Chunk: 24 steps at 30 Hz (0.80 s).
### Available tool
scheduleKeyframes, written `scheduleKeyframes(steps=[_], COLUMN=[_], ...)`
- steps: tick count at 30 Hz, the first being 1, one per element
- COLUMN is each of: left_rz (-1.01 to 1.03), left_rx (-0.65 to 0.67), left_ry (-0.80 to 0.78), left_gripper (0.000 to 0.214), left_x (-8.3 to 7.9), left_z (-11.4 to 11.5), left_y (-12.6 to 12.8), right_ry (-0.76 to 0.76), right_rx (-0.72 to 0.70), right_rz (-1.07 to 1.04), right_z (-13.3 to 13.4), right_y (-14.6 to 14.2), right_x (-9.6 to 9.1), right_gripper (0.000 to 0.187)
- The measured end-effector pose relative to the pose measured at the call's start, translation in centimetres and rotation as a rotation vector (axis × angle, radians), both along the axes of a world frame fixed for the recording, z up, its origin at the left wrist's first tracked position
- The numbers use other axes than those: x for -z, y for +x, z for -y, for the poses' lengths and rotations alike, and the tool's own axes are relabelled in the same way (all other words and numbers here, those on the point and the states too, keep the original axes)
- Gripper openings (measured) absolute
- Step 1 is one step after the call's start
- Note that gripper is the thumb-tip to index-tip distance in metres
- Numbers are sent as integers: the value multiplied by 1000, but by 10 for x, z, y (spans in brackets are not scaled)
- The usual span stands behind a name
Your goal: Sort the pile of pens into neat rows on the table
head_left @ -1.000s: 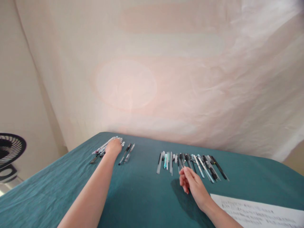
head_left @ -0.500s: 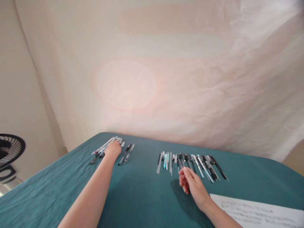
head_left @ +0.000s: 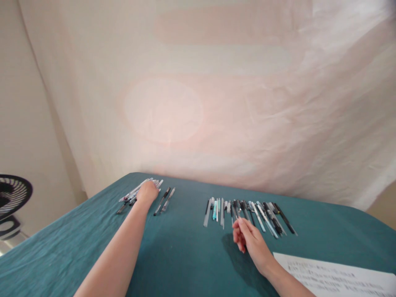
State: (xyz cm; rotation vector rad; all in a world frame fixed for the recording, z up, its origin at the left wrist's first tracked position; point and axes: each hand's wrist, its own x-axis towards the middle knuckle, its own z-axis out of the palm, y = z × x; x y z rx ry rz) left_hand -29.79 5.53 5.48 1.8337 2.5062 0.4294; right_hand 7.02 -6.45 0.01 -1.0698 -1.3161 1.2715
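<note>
Pens (head_left: 135, 192) under left hand (head_left: 147, 192), its grip unclear, right hand (head_left: 248, 238) pinching slim pen (head_left: 237, 213)

A pale, creased backdrop (head_left: 222, 111) rises behind the teal-covered table (head_left: 185, 255).

L arm (head_left: 114, 255) bare, reaching far fwd, L hand (head_left: 147, 192) palm down, back of hand up, L fingers mostly hidden, R forearm (head_left: 286, 278) bare, angled in fr. bottom right, R hand (head_left: 247, 237) nearer body, thumb (head_left: 242, 224) nr index, other R fingers (head_left: 241, 246) loosely curled, R wrist (head_left: 266, 263) approx. straight
</note>
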Motion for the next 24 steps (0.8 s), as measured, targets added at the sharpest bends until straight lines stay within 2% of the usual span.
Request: scheduleKeyframes(steps=[3,5,7,9,11,13,15,18,21,24], left_rz=[31,145,376,632,836,969,1013,1034,1007,990], left_rx=[26,153,350,555,752,883,945,985,1008,977], left_ry=[89,165,174,113,-64,-243,-360,-470,-502,-482], left_gripper=[29,31,33,34,34,32,30,29,27,28], left_x=[-17,-29,-38,-42,-41,-33,-23,-8,0,2], left_z=[-2,0,7,19,35,50,62,73,79,83], left_y=[14,34,63,96,130,160,182,201,209,215], right_ry=[0,0,-2,-9,-16,-21,-24,-21,-3,16], right_rx=[0,0,1,-1,0,15,44,98,124,127], right_rz=[3,2,-1,-5,-8,-24,-60,-134,-166,-123], right_z=[0,0,0,-1,-1,-2,-3,-5,-6,-6], right_y=[0,0,-1,-1,0,0,0,1,3,4], right_x=[-1,-2,-2,-1,-1,-1,0,2,3,2], right_gripper=[38,38,38,37,37,36,36,37,36,36])
